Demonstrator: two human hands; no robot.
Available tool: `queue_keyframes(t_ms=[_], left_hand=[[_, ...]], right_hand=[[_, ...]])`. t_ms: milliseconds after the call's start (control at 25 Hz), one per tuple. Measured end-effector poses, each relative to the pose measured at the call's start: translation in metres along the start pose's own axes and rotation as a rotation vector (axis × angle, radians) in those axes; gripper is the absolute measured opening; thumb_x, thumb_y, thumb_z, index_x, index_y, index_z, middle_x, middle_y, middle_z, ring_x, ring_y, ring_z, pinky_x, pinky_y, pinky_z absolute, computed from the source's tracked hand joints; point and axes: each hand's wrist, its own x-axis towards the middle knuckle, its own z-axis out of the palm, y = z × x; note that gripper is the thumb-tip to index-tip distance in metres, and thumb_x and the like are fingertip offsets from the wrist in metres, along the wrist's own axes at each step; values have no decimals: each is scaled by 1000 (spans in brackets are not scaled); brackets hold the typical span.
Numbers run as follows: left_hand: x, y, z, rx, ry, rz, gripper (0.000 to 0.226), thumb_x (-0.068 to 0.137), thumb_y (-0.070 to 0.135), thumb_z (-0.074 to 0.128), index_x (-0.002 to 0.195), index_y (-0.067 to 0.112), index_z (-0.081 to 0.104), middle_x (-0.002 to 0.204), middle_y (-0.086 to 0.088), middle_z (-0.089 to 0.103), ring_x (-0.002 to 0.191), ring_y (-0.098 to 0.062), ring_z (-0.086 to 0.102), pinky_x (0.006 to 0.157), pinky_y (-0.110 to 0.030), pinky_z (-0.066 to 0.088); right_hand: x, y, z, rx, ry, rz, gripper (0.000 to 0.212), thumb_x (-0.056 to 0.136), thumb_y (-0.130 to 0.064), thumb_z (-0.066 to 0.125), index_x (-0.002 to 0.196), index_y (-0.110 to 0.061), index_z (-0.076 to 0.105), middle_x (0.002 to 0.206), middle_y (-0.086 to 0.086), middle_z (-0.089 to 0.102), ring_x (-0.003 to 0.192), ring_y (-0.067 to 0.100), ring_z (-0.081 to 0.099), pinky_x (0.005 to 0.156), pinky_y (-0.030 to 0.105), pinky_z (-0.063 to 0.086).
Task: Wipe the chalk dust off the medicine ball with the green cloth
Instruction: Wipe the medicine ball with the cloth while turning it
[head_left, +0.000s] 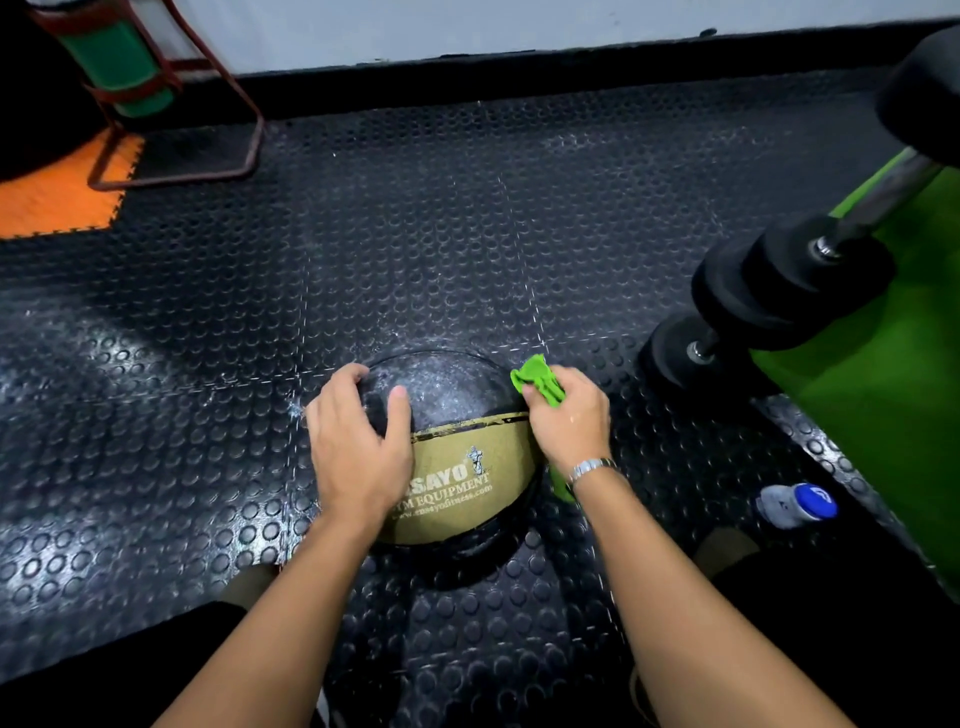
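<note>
A black medicine ball (451, 395) with an olive printed panel sits on the studded rubber floor in front of me. White chalk dust speckles its upper black part. My left hand (356, 441) rests on the ball's left side, fingers wrapped over the far edge and thumb on top. My right hand (569, 415) grips the bunched green cloth (537, 379) against the ball's upper right side. A strip of the cloth hangs below my right wrist.
Black dumbbells (779, 291) lie to the right beside a green mat (893, 364). A water bottle with a blue cap (797, 505) lies near my right forearm. A red metal frame (218, 124) and an orange mat (57, 192) are at the far left. Chalk marks streak the floor.
</note>
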Motion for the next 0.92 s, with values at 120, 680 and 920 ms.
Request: queue_keyframes(t_ms=[120,680,920], left_hand=[[3,1,-2,-9,16,-6,52,100,50,46,136,13,52,120,6,54,112,-15,43,93,-34,35],[3,1,3,46,-12,34,44,97,47,49,128,19,63,127,2,62,120,-24,48,95,-26,29],[7,-6,2,27,1,48,39,99,39,42,123,19,65,122,4,63,117,-24,50,94,-27,29]], right_hand=[[-2,-3,0,50,-62,-125,14,82,-21,76,74,-15,66,72,-3,56,69,18,54,67,35,45],[17,-7,-10,28,-61,1,7,81,-21,78,84,-15,76,76,3,69,71,19,58,67,29,45],[-8,-8,-16,47,-104,-164,5,79,-14,78,82,-13,74,78,5,68,75,24,60,72,33,48]])
